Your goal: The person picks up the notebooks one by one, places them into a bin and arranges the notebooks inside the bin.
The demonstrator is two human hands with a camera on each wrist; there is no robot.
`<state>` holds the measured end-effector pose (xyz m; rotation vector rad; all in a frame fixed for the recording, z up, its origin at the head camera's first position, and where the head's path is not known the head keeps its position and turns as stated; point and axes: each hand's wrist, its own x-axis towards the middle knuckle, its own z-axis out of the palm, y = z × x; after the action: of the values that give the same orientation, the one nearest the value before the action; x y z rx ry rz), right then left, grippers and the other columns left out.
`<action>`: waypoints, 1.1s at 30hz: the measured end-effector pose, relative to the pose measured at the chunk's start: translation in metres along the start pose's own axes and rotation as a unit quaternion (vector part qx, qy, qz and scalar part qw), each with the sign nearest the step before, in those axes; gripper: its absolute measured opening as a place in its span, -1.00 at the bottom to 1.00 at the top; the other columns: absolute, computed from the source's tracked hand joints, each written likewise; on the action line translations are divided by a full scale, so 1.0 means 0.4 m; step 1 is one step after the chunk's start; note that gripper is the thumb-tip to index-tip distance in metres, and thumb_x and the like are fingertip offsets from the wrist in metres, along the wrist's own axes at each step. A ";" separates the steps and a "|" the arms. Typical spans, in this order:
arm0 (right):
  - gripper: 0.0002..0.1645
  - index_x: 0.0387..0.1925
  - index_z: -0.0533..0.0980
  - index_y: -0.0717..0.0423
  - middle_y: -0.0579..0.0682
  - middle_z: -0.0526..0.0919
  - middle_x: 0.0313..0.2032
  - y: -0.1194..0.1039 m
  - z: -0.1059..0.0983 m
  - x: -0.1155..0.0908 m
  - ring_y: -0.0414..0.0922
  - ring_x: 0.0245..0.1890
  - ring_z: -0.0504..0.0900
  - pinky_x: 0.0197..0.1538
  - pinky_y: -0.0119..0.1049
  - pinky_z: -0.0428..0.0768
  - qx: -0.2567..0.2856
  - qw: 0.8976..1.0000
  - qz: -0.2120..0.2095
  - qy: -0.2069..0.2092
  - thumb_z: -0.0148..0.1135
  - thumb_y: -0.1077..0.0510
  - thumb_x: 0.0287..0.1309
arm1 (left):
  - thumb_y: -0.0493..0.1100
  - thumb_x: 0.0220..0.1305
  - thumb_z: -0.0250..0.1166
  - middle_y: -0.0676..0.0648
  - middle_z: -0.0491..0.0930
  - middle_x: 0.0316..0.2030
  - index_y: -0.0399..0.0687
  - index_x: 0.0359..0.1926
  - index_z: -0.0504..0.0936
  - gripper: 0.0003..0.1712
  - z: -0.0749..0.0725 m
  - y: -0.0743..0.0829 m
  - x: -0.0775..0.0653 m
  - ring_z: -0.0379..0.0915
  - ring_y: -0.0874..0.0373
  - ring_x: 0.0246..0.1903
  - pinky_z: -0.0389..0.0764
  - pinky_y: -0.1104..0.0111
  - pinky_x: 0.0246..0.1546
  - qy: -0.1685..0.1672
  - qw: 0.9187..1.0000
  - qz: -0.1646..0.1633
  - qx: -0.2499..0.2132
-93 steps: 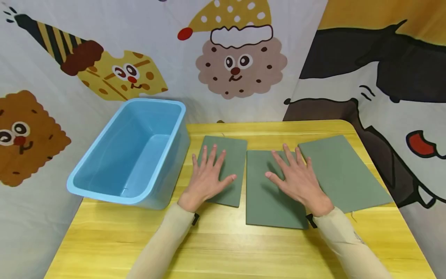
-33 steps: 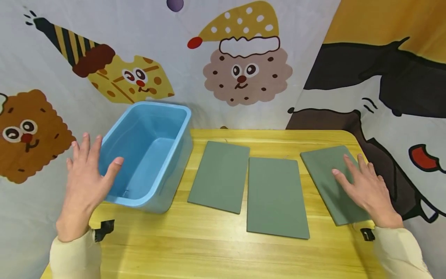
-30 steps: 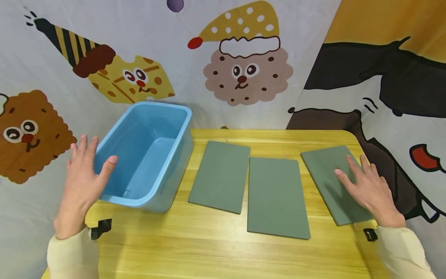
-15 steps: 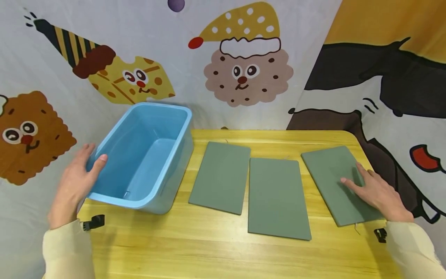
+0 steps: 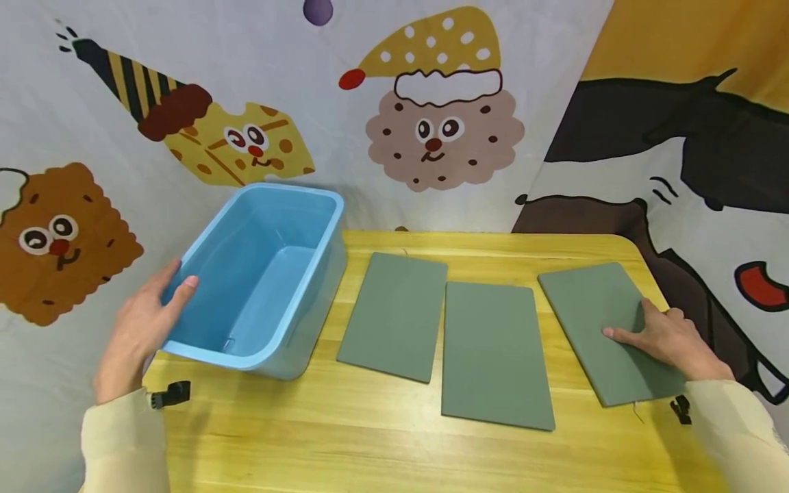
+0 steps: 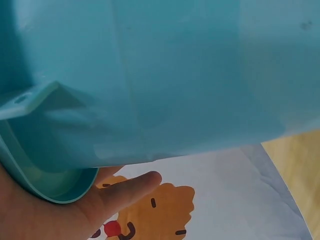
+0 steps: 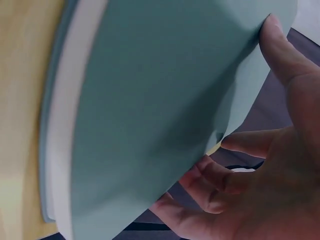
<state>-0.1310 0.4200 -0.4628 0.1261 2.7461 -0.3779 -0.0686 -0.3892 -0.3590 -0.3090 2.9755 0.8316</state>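
Note:
My left hand (image 5: 137,327) grips the left rim of a light blue plastic basin (image 5: 248,361), thumb on the inner side and fingers outside. From the left wrist view, the basin's wall (image 6: 185,75) fills most of the frame above that hand. At the right, my right hand (image 5: 674,342) holds the outer edge of a green-covered notebook (image 5: 588,301), thumb on its cover and fingers curled at the edge. Its pale page block (image 7: 70,95) shows in the right wrist view. Two similar green items, one in the middle (image 5: 496,356) and one at left (image 5: 394,315), lie flat.
Everything stands on a yellow wood-grain table (image 5: 382,438). A cartoon-printed cloth (image 5: 345,150) hangs close behind the table and along its sides. The basin is at the table's left edge, with no contents visible inside.
From hovering over the notebooks, my hands spread apart. The left moved to the basin and took its rim; the right moved to the right notebook's outer edge and closed on it.

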 end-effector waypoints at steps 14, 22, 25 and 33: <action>0.71 0.49 -0.63 0.31 0.92 -0.05 0.07 0.031 0.002 0.019 0.70 -0.05 0.25 -0.11 0.60 0.38 0.039 0.999 0.015 -0.032 0.34 -0.56 0.07 | 0.28 0.62 -0.15 -0.50 -0.17 0.57 -0.07 0.67 -0.21 -0.11 0.005 -0.008 0.000 -0.23 -0.67 0.45 -0.09 -0.60 0.23 0.015 1.000 0.013 0.002; 0.67 0.53 -0.60 0.25 0.89 -0.03 0.25 0.045 0.005 0.008 0.65 0.01 0.38 -0.10 0.50 0.46 0.053 0.998 -0.025 -0.002 0.38 -0.48 0.12 | 0.27 0.62 -0.14 -0.48 -0.20 0.58 -0.07 0.67 -0.23 -0.10 0.000 -0.006 0.002 -0.23 -0.67 0.45 -0.06 -0.61 0.22 0.001 1.000 0.020 0.002; 0.56 0.55 -0.55 0.25 0.84 -0.11 0.32 0.054 -0.004 -0.008 0.60 0.03 0.37 -0.10 0.45 0.48 0.070 0.996 -0.046 -0.008 0.36 -0.39 0.23 | 0.23 0.63 -0.11 -0.48 -0.22 0.58 -0.09 0.67 -0.24 -0.11 -0.009 -0.013 0.005 -0.24 -0.67 0.46 -0.07 -0.60 0.22 -0.012 0.999 0.043 0.002; 0.12 0.63 -0.35 0.20 0.71 -0.20 0.45 0.079 -0.021 -0.063 0.61 0.14 0.32 -0.09 0.38 0.51 0.137 0.986 -0.093 0.006 0.17 -0.07 0.52 | 0.13 0.61 -0.01 -0.40 -0.30 0.61 0.06 0.68 -0.28 -0.11 -0.016 -0.040 -0.006 -0.30 -0.67 0.46 -0.09 -0.64 0.17 -0.045 0.995 0.086 -0.016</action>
<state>-0.1062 0.4516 -0.4536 -0.0584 2.7112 -0.8086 -0.0631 -0.4054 -0.3614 -0.0140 2.9383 0.8841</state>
